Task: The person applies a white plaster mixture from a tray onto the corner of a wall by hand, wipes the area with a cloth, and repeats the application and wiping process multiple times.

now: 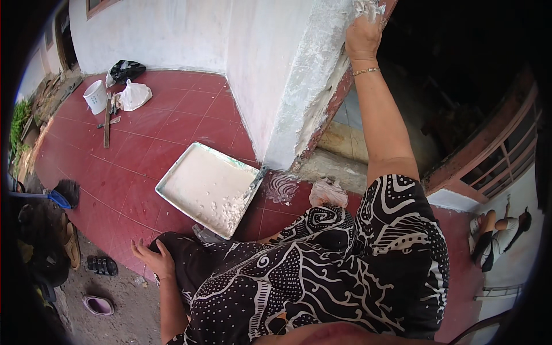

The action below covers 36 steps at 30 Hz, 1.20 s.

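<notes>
My right hand (363,33) is raised against the rough white-plastered corner of the wall (313,86), beside a dark doorway. Its fingers are smeared with white paste and pressed to the edge; whether they grip anything is hidden. A thin gold bracelet circles that wrist. My left hand (153,258) lies flat on my knee over the dark patterned cloth, fingers apart and holding nothing. In front of my knees a shallow metal tray (172,181) of white paste sits on the red tiles, with a putty knife (256,179) leaning on its right rim.
A white bucket (95,96), a white bag (135,95), a black bag (126,70) and a wooden stick (107,122) lie far left by the wall. A crumpled bag (328,193) sits near the doorstep. A blue-handled brush (57,197) and sandals (101,265) lie left. Another person (499,233) crouches at right.
</notes>
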Each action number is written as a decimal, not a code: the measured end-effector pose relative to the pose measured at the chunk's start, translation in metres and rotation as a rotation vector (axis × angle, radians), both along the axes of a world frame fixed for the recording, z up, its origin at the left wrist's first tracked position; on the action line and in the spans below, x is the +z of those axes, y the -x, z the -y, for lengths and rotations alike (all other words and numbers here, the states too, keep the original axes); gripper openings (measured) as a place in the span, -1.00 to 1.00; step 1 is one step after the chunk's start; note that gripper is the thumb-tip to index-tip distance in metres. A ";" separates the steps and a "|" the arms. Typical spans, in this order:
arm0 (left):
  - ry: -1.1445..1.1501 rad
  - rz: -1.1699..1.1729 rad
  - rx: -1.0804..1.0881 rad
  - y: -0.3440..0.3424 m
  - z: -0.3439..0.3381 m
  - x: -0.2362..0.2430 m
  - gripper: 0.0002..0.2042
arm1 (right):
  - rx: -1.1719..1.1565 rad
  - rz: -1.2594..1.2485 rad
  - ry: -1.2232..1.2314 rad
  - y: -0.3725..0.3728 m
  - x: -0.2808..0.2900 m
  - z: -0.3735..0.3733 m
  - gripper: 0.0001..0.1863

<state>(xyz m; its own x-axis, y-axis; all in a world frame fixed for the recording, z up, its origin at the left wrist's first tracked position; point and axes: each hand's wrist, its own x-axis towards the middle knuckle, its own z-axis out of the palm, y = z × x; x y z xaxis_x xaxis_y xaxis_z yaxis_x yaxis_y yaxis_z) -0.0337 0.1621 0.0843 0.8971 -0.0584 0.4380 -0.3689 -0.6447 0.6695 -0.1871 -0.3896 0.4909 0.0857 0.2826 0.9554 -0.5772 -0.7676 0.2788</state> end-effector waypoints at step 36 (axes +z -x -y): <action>-0.083 0.084 -0.006 -0.005 -0.002 -0.010 -0.50 | -0.593 -0.076 -0.301 0.017 -0.018 -0.013 -0.36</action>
<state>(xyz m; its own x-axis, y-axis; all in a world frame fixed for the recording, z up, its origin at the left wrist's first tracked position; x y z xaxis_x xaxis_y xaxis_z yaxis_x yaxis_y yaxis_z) -0.0291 0.1636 0.0742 0.8568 -0.1028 0.5053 -0.4255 -0.6945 0.5802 -0.2046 -0.3769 0.4726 0.2146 -0.1107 0.9704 -0.9126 -0.3768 0.1589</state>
